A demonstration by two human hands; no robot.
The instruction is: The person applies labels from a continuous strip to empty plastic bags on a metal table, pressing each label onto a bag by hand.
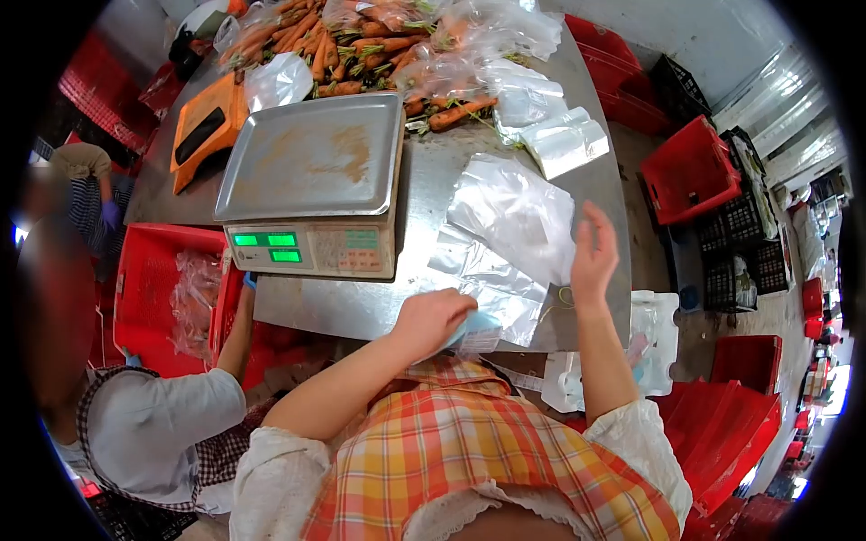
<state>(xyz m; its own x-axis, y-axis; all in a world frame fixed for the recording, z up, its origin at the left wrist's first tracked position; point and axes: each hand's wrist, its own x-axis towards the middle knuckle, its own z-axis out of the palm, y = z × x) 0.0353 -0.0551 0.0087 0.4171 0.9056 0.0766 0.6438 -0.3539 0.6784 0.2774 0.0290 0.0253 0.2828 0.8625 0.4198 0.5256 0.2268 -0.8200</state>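
My left hand (435,320) is closed over a pale blue, see-through piece of plastic (476,330) at the front edge of the metal table (361,311). Part of that piece is hidden under the fingers. My right hand (595,255) is raised with its fingers apart, beside the right edge of a flat clear plastic bag (514,207). More shiny bags (492,279) lie between my hands. To the left stands a weighing scale (311,171) with a bare, brown-stained tray and lit green displays. Carrots (361,50) are heaped behind it, some under plastic.
An orange device (207,126) stands left of the scale, and folded bags (564,140) lie at the back right. A co-worker (171,415) is close on my left by a red crate (162,279). Red crates (690,171) and black crates (731,234) stand right.
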